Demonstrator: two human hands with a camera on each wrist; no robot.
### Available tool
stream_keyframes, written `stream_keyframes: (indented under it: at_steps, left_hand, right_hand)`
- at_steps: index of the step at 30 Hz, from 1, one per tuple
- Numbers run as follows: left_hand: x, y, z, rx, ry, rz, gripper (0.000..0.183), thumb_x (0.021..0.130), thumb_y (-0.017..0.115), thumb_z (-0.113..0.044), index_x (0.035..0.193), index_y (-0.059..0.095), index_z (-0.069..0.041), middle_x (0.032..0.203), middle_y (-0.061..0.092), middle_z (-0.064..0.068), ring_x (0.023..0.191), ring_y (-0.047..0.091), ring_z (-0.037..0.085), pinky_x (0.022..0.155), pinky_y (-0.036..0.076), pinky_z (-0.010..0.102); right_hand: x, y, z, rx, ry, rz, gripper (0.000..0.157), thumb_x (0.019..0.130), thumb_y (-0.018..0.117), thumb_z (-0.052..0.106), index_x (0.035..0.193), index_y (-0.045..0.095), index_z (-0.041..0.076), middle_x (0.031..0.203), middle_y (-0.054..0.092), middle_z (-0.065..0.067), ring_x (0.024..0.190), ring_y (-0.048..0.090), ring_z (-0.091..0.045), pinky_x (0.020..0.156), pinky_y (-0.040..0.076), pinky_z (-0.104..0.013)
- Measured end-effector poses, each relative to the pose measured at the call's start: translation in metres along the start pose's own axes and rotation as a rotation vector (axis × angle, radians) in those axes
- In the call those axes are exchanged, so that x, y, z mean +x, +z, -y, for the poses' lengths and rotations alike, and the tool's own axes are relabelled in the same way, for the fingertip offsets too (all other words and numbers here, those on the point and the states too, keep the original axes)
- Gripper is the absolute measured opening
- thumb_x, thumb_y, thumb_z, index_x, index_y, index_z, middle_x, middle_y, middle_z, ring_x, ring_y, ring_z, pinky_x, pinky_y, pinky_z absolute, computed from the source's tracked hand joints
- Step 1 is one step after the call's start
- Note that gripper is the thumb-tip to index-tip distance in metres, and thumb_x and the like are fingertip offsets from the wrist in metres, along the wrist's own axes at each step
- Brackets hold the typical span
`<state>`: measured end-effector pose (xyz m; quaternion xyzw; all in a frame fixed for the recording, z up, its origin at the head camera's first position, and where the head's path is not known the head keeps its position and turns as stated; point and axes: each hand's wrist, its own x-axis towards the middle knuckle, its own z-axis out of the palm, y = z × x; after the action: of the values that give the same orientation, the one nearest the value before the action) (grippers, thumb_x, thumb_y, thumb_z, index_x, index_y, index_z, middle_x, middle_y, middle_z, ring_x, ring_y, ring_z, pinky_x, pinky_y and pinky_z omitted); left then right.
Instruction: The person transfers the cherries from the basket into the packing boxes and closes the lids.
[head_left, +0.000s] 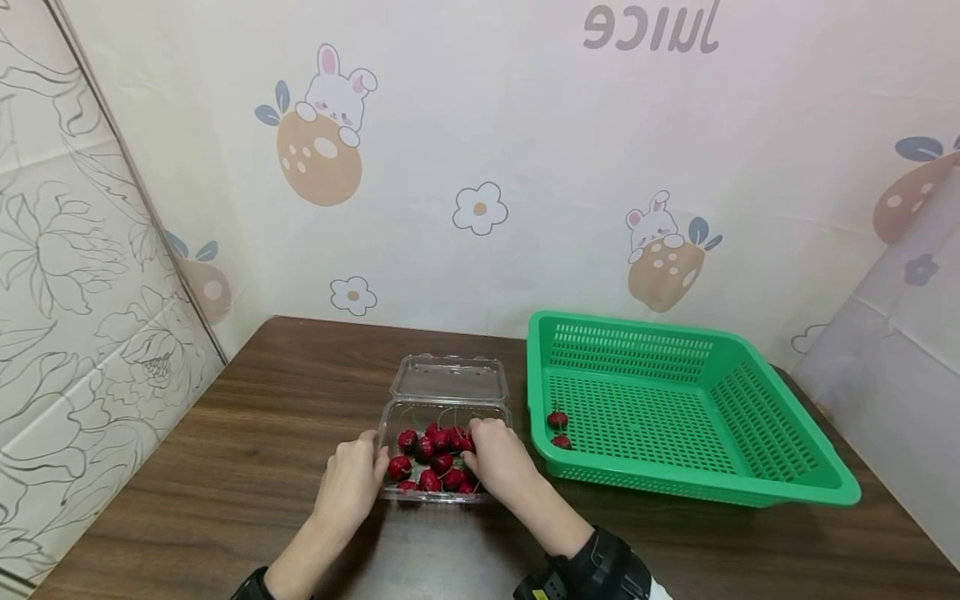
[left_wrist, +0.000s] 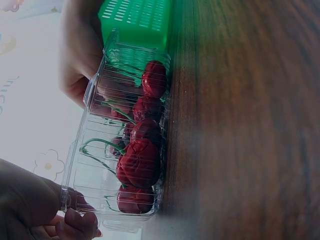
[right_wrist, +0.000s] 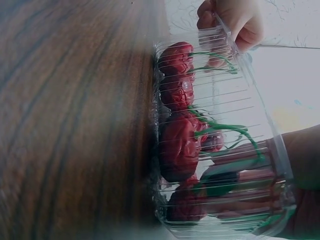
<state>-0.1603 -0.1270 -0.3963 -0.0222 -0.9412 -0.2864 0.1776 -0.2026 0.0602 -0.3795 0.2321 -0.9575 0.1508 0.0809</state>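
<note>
A clear plastic clamshell box (head_left: pixel 433 497), its lid (head_left: pixel 450 379) folded back, holds several dark red cherries (head_left: pixel 424 450) with green stems. My left hand (head_left: pixel 350 482) grips the box's left rim, thumb on one side and curled fingers on the other, as the left wrist view shows. My right hand (head_left: pixel 501 458) reaches over the right wall, its fingers down inside the box among the cherries (right_wrist: pixel 179 145). The fingertips are partly hidden behind ribbed plastic and fruit, and I cannot tell whether they pinch a cherry.
Right of the box stands a green perforated plastic basket (head_left: pixel 697 492), with two cherries (head_left: pixel 558 420) at its left end. Everything rests on a dark wood table (head_left: pixel 247 433). A patterned wall covering (head_left: pixel 480 275) rises behind the table.
</note>
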Motion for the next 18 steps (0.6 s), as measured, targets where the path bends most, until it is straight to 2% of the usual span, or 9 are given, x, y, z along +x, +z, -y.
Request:
stream_keyframes:
  at_steps: [18]
  left_hand:
    - [0.000, 0.000, 0.000, 0.006, 0.002, 0.002, 0.014, 0.081, 0.058, -0.003, 0.090, 0.058, 0.008, 0.057, 0.054, 0.007, 0.045, 0.045, 0.014, 0.037, 0.036, 0.029]
  right_hand:
    - [-0.006, -0.011, 0.003, 0.011, -0.005, -0.003, 0.018, 0.073, 0.071, 0.013, 0.072, 0.056, 0.004, 0.062, 0.050, -0.003, 0.054, 0.049, -0.013, 0.048, 0.040, -0.024]
